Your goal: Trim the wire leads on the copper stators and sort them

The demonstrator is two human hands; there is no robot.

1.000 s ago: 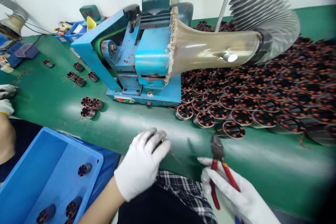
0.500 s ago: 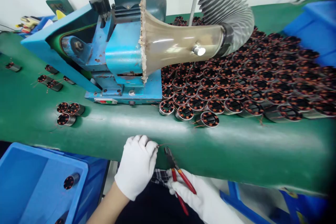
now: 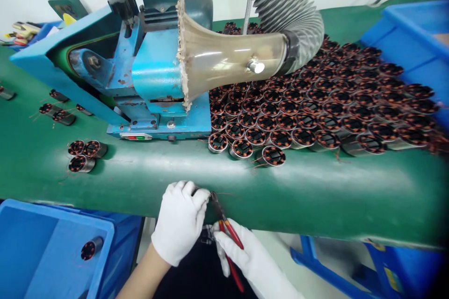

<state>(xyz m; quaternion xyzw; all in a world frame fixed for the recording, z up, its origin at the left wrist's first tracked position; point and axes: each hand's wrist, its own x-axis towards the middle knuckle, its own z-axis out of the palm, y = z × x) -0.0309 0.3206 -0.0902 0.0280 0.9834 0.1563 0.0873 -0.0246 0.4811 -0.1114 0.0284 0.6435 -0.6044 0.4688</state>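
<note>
Jutting in front of the machine (image 3: 157, 69), a wire (image 3: 226, 194) is pinched by the curled left hand (image 3: 180, 225), apparently so its free length is bared to the pliers (image 3: 220, 212) gripped by the right hand (image 3: 247, 259).

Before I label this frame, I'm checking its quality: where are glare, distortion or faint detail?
Head view, foreground: pale glare bands the green worktop; head view, upper middle: the metal knob shines near-white; head view, centre: the wire beside the cutting pliers is faint; head view, right: stators look stretched.
</note>
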